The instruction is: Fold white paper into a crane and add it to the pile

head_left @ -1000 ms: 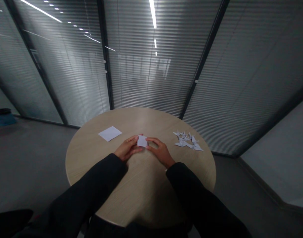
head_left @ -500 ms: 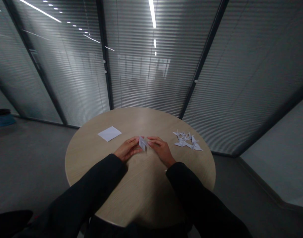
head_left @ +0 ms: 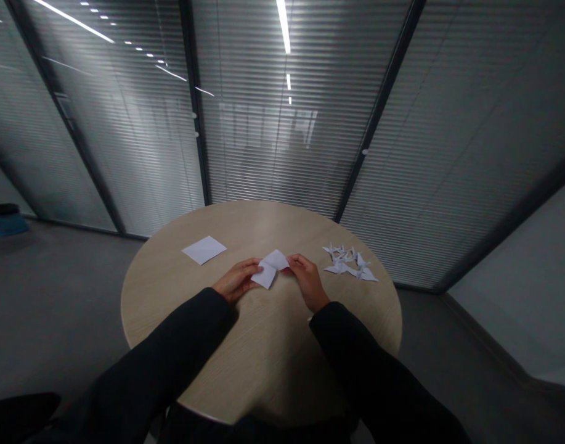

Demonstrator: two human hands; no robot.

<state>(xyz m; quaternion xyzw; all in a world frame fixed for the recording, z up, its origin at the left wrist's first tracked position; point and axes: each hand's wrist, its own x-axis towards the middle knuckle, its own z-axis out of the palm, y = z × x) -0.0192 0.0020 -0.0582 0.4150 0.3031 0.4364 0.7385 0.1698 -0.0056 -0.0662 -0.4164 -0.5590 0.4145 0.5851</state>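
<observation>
A small white sheet of folded paper (head_left: 273,261) is held between my two hands above the middle of the table, spread partly open along its creases. My left hand (head_left: 239,277) pinches its left side, thumb on top. At the paper's right corner, my right hand (head_left: 306,279) grips with thumb and fingertips. The fingers under the paper are partly hidden.
A flat stack or sheet of white paper (head_left: 204,250) lies to the left on the round wooden table (head_left: 171,308). Several folded paper cranes (head_left: 349,262) are grouped at the right. Glass panels with blinds (head_left: 282,154) stand behind the table.
The folded paper, narrow and standing on edge before, has been spread wider with its inner faces now showing. My right hand has shifted slightly to the right with its corner.
</observation>
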